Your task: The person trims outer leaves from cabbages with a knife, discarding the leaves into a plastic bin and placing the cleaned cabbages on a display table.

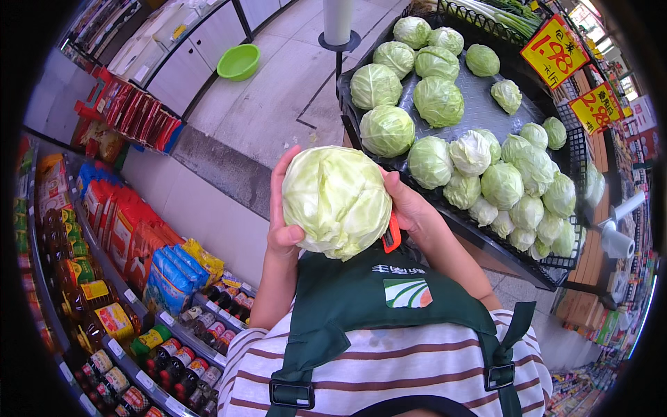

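Observation:
A large pale green cabbage (336,200) is held up in front of my chest between both hands. My left hand (285,206) lies along its side at the picture's left, thumb low on the leaves. My right hand (406,200) presses the opposite side, and an orange-red tool with a dark part (392,235), perhaps a knife or cutter, shows beside its palm, partly hidden by the cabbage. Which arm belongs to which side follows the picture's left and right. Beyond, more cabbages (439,101) sit on a black display tray (477,107), spaced apart at the back and heaped nearer its front right.
A black mesh basket edge (577,156) borders the tray, with price signs (555,51) above. Rolls of plastic bags (337,23) stand on holders. A green plastic basin (238,62) rests on the floor. Shelves of bottles (112,320) and packaged goods (174,279) curve along the left.

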Tool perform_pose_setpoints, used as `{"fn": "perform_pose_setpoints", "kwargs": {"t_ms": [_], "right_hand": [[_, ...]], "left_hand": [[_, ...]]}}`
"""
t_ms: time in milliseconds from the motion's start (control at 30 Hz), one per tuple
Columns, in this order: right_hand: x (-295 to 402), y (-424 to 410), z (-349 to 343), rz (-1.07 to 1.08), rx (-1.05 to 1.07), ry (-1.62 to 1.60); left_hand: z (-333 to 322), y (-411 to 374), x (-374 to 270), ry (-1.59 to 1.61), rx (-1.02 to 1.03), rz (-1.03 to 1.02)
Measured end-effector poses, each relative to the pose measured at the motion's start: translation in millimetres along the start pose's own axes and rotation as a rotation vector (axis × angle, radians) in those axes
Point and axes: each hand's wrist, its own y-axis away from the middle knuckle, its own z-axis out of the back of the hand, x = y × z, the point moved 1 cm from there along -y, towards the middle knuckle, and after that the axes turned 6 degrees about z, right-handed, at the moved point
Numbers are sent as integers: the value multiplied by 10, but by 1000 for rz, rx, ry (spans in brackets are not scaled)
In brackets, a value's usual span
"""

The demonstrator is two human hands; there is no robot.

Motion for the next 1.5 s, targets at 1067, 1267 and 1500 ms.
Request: {"fn": "perform_pose_setpoints", "kwargs": {"t_ms": [1067,1267,1500], "right_hand": [[12,206,196,188,-220,-7],[0,132,195,194,-296,36],[-127,137,385,171,-345,-13]], "left_hand": [[829,-838,119,-1125,-539,-187],[1405,-679,688,-1248,-424,-138],[696,-48,71,-524,-85,300]]}}
